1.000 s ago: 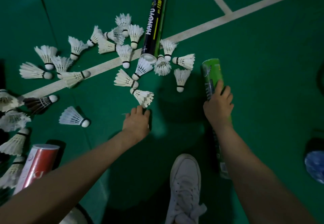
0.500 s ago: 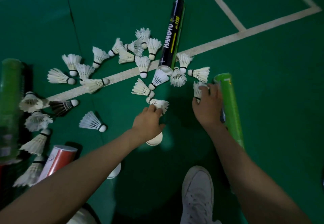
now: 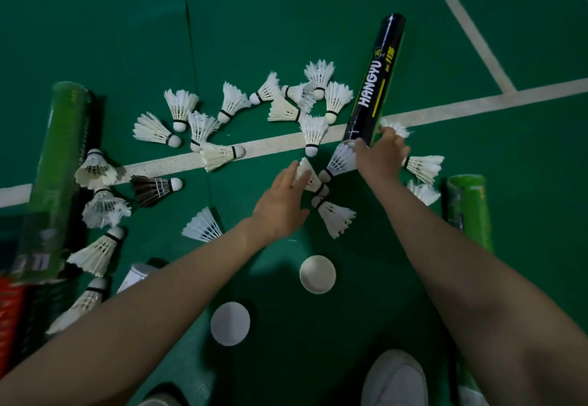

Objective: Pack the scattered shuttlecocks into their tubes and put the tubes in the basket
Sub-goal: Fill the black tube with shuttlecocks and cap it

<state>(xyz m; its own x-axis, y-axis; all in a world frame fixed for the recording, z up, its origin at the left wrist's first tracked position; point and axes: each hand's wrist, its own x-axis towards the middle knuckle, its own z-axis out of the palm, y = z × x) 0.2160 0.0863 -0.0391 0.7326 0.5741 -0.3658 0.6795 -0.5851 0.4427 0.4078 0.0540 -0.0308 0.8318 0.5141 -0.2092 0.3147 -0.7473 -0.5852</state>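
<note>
Several white feather shuttlecocks (image 3: 313, 133) lie scattered along a white court line on the green floor, with one dark shuttlecock (image 3: 152, 187) among them. A black HANGYU tube (image 3: 375, 87) lies pointing away, its open end towards me. My right hand (image 3: 381, 159) curls over that open end. My left hand (image 3: 280, 208) reaches forward with its fingers spread, the fingertips touching the feather skirt of a shuttlecock (image 3: 310, 178). A green tube (image 3: 467, 211) lies on the floor to the right of my right forearm.
A black mesh basket (image 3: 87, 132) at the left holds an upright green tube (image 3: 60, 167) and something red (image 3: 9, 310). Two white round lids (image 3: 317, 273) (image 3: 230, 323) lie near my feet. My left forearm partly hides a white-capped tube (image 3: 136, 273). A white shoe (image 3: 397, 380) is at the bottom.
My right hand let go of the green tube, passed a shuttlecock beside it and moved up to the black tube's open end. My left hand shifted forward to another shuttlecock. The view moved left.
</note>
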